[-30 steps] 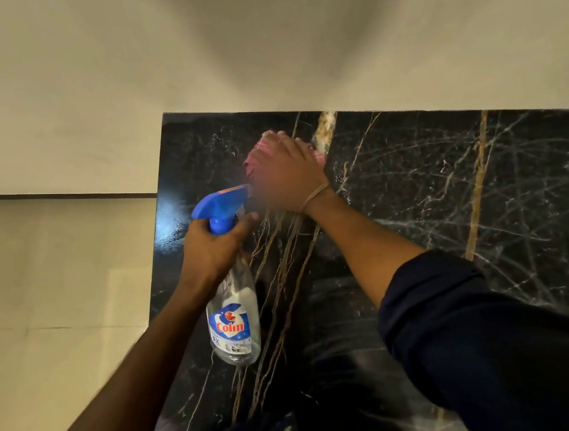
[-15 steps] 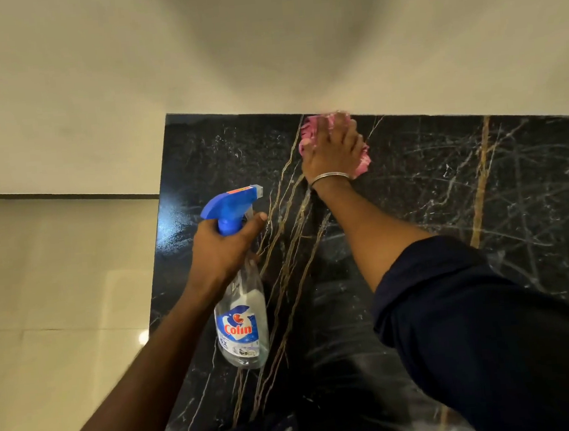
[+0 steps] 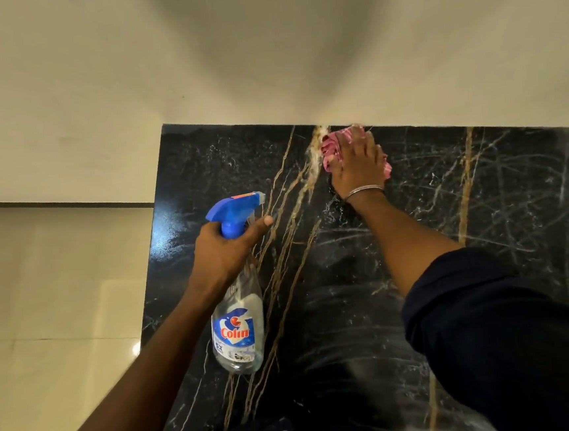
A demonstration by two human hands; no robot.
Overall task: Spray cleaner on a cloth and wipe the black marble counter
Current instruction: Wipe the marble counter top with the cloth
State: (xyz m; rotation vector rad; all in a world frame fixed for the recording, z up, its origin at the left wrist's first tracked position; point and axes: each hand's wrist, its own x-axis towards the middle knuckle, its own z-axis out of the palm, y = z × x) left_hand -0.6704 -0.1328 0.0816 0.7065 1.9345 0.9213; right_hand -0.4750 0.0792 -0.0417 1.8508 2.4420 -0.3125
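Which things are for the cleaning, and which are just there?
For the job:
bottle, gripped by the left hand
cloth, pressed under the right hand
counter

Just there:
wall
floor
bangle on the right wrist

Dim warm light, wide-angle edge distortion

Watching from my remote station, I see the right hand carry the pink cloth rightward along the far edge of the black marble counter — left of the thick gold vein a second ago, just right of it now.
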